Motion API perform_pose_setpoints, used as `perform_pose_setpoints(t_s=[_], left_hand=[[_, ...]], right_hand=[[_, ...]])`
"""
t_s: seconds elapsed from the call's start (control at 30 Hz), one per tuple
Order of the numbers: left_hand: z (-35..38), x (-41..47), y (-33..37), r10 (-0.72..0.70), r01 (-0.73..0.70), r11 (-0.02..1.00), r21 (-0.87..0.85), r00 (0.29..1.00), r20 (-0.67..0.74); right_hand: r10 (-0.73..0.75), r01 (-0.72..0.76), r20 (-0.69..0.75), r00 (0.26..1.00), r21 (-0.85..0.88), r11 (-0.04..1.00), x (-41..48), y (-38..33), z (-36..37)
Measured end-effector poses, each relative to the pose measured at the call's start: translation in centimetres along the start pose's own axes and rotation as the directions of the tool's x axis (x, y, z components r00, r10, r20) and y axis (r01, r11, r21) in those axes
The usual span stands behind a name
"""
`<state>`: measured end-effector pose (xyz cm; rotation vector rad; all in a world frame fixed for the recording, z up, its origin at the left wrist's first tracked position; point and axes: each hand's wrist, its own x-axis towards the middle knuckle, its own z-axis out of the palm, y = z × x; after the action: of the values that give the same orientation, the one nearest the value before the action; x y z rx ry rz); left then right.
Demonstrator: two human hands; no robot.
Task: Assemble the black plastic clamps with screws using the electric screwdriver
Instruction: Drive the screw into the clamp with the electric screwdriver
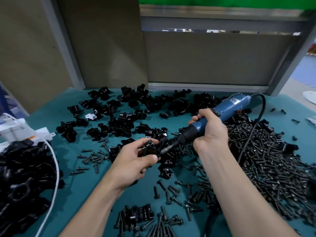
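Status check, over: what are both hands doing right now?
Left hand grips one black clamp. Right hand grips the electric screwdriver, bit at the clamp. Loose screws piled to the right; nothing blocking.

Teal table top (77, 185), black plastic clamp pieces (150, 101) lying across the back, heap of black metal screws (273, 159) sitting at right

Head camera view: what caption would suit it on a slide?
Assembly: left hand holds a black clamp while right hand sets the electric screwdriver against it.
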<state>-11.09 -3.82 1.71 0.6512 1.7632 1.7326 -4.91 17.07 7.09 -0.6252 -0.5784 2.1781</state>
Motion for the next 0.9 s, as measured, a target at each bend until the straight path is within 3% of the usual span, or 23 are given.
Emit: perform_pose_setpoints(t_s=[0.67,0.9], left_hand=[[1.0,-0.4,-0.2,0.122,-0.093,0.967,0.236,0.986,-0.113],[1.6,-0.9,0.2,0.144,-0.051,0.945,0.323,0.952,-0.270]], right_hand=[[0.002,-0.002,0.022,1.000,-0.001,1.000,0.0,0.9,0.1],[0.030,-0.030,0.014,0.999,0.008,1.000,-0.3,1.8,0.0]])
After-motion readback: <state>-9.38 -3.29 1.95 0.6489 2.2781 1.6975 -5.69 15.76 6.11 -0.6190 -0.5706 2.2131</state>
